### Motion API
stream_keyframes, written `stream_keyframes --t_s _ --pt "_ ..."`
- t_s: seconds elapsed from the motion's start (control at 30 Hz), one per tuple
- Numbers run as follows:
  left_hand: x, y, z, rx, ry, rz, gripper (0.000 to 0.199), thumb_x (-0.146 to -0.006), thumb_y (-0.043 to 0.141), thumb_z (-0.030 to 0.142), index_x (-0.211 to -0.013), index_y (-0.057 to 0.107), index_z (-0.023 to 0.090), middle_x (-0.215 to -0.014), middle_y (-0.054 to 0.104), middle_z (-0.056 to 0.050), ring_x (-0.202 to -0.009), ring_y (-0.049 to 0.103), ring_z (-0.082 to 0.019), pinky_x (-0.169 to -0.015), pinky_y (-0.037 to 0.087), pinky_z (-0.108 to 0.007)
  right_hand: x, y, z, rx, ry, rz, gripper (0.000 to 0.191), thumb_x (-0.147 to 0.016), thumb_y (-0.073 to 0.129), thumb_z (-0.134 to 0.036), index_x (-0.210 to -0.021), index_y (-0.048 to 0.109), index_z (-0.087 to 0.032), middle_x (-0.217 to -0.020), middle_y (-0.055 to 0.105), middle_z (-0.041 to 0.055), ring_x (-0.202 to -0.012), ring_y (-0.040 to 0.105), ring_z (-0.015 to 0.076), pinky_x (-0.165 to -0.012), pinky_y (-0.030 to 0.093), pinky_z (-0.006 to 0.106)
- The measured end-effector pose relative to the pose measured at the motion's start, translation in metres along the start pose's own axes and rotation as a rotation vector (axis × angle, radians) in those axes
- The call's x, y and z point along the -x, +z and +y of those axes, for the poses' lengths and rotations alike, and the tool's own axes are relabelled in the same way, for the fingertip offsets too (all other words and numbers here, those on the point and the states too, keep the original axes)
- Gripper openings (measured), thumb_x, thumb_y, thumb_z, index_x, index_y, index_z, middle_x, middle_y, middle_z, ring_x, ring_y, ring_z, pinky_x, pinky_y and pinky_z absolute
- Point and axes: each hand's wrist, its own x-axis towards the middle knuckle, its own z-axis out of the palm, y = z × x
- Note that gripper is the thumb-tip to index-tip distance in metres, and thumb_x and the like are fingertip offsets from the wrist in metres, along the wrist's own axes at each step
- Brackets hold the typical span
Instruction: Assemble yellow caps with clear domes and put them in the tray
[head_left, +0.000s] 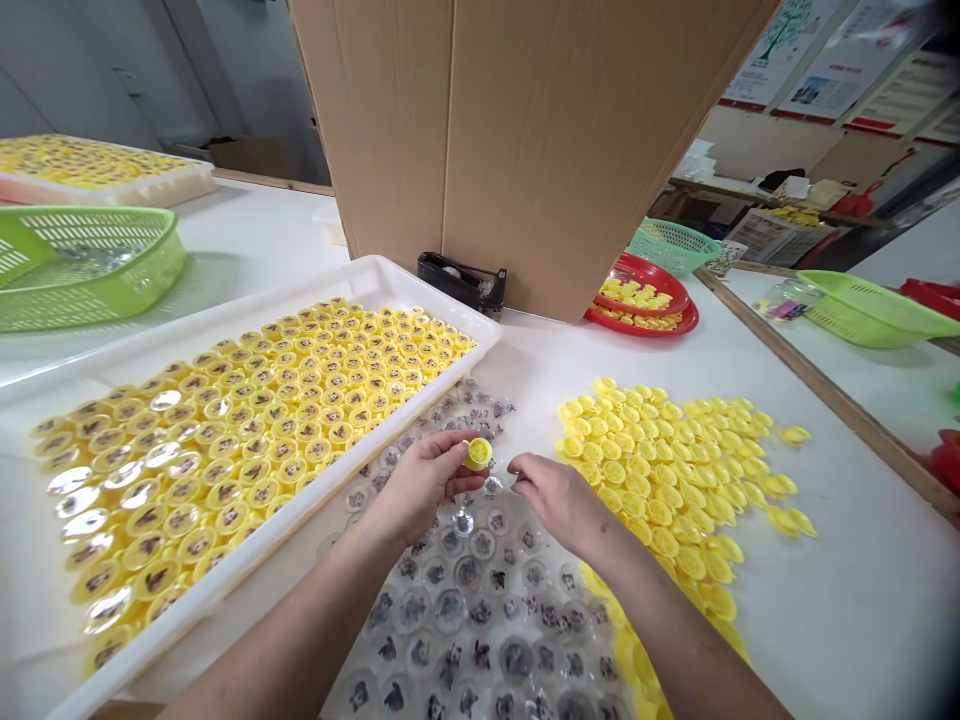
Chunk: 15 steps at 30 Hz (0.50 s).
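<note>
A cardboard panel (540, 130) blocks your twelve o'clock, a black tape dispenser (461, 282) at its foot. A white tray (375, 268) of yellow caps fills ten o'clock; loose yellow pieces (652, 450) cover the counter (832, 590) at two, clear discs (484, 600) at six. Your left hand (416, 490) pinches a yellow cup (478, 454) between thumb and fingers; your right hand (559, 500), at its four o'clock, curls its fingers, but whether they grip anything you cannot tell.

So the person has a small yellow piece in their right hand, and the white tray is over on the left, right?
Not quite: the head view shows the small yellow piece in the left hand, not the right hand. The white tray is on the left, as you say.
</note>
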Motion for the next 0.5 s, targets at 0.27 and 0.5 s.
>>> stream_keyframes --t_s 0.27,0.5 --pt "0.005 0.004 -0.002 -0.104 0.024 -0.119 0.025 -0.078 0.062 0.023 -0.102 0.06 0.015 -0.077 0.067 -0.004 -0.067 0.065 -0.014 -0.067 0.053 -0.026 -0.006 -0.036 -0.023 -0.667 -0.028 -0.16 0.023 -0.084 0.049 -0.018 -0.103 0.059 -0.026 -0.081 0.056 -0.0031 -0.066 0.06 0.0102 -0.063 0.051 0.026" --pt "0.008 0.013 -0.004 -0.213 0.061 -0.078 0.023 -0.082 0.056 0.022 -0.102 0.061 0.012 -0.08 0.066 -0.006 -0.069 0.064 -0.014 -0.07 0.054 -0.029 -0.011 -0.023 -0.017 -0.623 -0.007 0.002 0.023 -0.076 0.061 -0.017 -0.097 0.065 -0.025 -0.098 0.055 -0.0004 -0.064 0.059 0.0086 -0.061 0.051 0.025"
